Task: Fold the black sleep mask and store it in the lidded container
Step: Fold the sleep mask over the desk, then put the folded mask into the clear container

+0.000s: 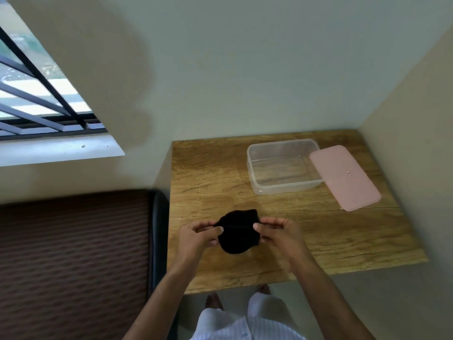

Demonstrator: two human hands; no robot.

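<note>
— Fingers (221, 229) of the left hand (196, 238) pinch the left edge of the black sleep mask (237, 231), thumb on top; the right hand (279, 231) pinches the right edge the same way. Both are closed on the cloth.

— Where is the mask?

— Lower centre of the frame, just above the near-left part of the wooden table (343, 241). A crease runs across it between the two grips. Whether its lower part touches the wood, I cannot tell.

— And the box?

— The clear container (255, 168) stands open toward the upper right, well apart from the hands. Its pink lid (343, 177) leans on the box's right rim, the other end resting on the table.

— Room to move?

— Bare wood lies between the mask and the box, and to the right of the hands up to the table's right edge. The table's left edge sits against a dark chair back (159, 241); walls (245, 69) close in the far and right sides.

— The arms?

— Both forearms rise from the bottom of the frame and converge, wrists bent slightly inward.
</note>
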